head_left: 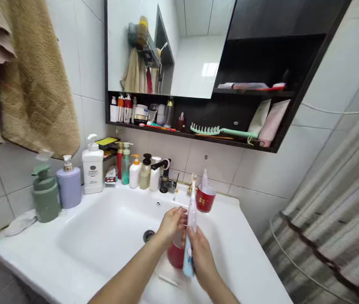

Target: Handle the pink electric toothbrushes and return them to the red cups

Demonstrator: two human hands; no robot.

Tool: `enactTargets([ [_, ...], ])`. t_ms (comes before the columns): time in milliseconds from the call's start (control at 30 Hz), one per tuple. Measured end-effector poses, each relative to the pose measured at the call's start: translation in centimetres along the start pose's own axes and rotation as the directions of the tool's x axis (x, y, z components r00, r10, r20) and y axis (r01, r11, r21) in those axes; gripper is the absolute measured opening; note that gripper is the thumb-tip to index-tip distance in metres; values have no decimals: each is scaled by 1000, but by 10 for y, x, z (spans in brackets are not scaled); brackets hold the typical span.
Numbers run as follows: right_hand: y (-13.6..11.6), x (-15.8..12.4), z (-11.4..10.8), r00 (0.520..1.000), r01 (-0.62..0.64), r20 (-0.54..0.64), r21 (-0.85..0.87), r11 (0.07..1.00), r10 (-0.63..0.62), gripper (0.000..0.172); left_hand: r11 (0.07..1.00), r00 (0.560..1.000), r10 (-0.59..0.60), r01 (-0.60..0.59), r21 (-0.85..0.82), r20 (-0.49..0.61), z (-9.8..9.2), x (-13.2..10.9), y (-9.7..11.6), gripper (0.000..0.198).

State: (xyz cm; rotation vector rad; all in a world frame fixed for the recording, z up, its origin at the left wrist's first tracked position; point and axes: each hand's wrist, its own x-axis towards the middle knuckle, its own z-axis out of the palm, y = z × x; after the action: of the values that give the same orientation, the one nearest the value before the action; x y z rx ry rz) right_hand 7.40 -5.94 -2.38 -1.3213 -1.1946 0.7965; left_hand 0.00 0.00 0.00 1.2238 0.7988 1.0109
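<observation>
Over the white sink (103,236), my right hand (202,258) is closed around a white and blue toothpaste tube (190,228), held upright. My left hand (172,223) has its fingers pinched at the upper part of the tube, next to a toothbrush head (193,179) that sticks up above it. A red cup (176,253) sits just below both hands, partly hidden by them. I cannot tell which hand holds the toothbrush. A second red cup (205,198) with a tube in it stands on the sink's back edge.
Pump bottles (92,169) and smaller bottles (135,172) line the sink's back left by the black tap (165,173). A dark shelf (198,137) with a green comb (217,130) and a mirror hang above. Towels (24,76) hang at left, a striped curtain (334,219) at right.
</observation>
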Motion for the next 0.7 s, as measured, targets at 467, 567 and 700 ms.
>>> enactTargets([
  [467,32,42,1,997,13,-69,-264,964,-32,24,313,951,54,-307,899,306,-18,-35,-29,24],
  [567,31,40,-3,998,17,-55,-294,956,-34,24,295,940,39,-335,895,339,-13,-33,-29,28],
  [700,22,40,-19,996,21,-80,-322,947,-50,28,226,908,82,-418,880,411,1,-30,-22,26],
])
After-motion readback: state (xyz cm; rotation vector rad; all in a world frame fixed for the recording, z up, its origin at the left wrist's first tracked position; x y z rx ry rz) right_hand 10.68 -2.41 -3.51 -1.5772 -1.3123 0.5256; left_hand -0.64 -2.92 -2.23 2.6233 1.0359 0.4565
